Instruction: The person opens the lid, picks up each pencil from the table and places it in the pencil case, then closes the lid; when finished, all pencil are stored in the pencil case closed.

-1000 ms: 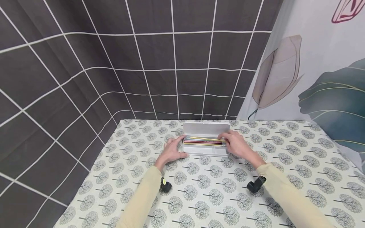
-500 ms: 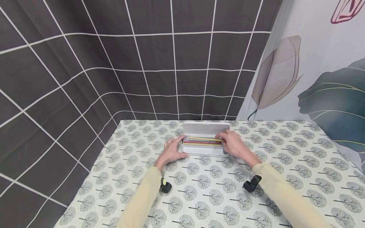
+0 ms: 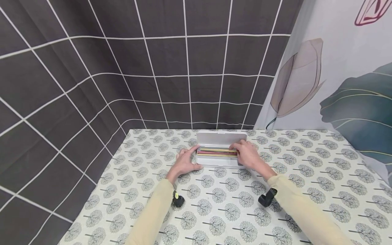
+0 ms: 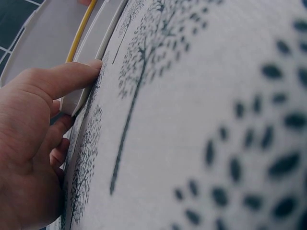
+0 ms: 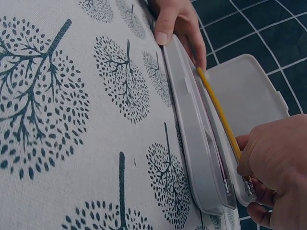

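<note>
A white pencil case (image 3: 214,164) lies on the table with its lid (image 3: 221,137) raised at the back. Several pencils (image 3: 216,154), some yellow and some red, lie lengthwise inside. My left hand (image 3: 184,161) holds the case by its left end, thumb on the near side and fingers round the far side. At the right end, my right hand (image 3: 249,156) pinches a yellow pencil (image 5: 220,112) near its eraser end. That pencil slants along the back of the case in the right wrist view, its other end close to the left hand's fingers (image 5: 195,43).
A white cloth with a tree print (image 3: 220,207) covers the table. Behind it hangs a dark curtain with a white grid (image 3: 165,58). A pale curtain with leaf patterns (image 3: 330,85) hangs at the right. Small black cameras sit at both wrists.
My right hand has moved slightly left along the case, and the yellow pencil in it now lies closer in line with the others. The left hand has stayed on the case's left end.
</note>
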Tool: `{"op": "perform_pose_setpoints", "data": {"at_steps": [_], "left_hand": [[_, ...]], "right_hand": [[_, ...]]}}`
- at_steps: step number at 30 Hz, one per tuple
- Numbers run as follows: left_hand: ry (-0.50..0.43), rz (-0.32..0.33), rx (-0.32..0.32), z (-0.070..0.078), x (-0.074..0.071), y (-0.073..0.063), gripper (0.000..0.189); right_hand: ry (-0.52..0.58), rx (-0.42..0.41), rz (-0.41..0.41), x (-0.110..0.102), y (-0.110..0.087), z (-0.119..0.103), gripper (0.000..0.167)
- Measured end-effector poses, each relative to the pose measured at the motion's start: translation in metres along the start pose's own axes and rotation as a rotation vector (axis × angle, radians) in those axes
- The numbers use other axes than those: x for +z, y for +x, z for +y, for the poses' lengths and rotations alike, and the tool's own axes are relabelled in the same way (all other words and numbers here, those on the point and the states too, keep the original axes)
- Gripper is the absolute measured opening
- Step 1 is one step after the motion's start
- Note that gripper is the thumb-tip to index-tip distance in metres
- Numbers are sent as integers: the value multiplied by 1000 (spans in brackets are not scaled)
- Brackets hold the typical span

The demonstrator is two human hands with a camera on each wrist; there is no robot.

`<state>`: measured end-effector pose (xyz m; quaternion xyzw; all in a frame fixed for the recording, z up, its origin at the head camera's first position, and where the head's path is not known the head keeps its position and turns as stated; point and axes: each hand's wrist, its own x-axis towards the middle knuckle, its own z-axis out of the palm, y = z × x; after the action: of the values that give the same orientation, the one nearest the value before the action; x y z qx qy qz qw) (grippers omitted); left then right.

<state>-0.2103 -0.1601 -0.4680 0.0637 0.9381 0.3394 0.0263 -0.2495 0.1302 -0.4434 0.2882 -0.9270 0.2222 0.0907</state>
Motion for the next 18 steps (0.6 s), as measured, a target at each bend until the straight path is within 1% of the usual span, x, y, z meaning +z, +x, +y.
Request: {"op": "perform_pose_setpoints", "data": {"at_steps": [4,9,18], "left_hand": [[0,-1,8,-1,-1,0,97],[-4,1,12,-1,-1,1,96],[-20,-4,-27,0,0,-1,97]], "right_hand": [[-8,-5,5,4,1,0,44],[-19,-17,30,8,2,0,40],[-7,-14,102,13,2,-1,30]]}}
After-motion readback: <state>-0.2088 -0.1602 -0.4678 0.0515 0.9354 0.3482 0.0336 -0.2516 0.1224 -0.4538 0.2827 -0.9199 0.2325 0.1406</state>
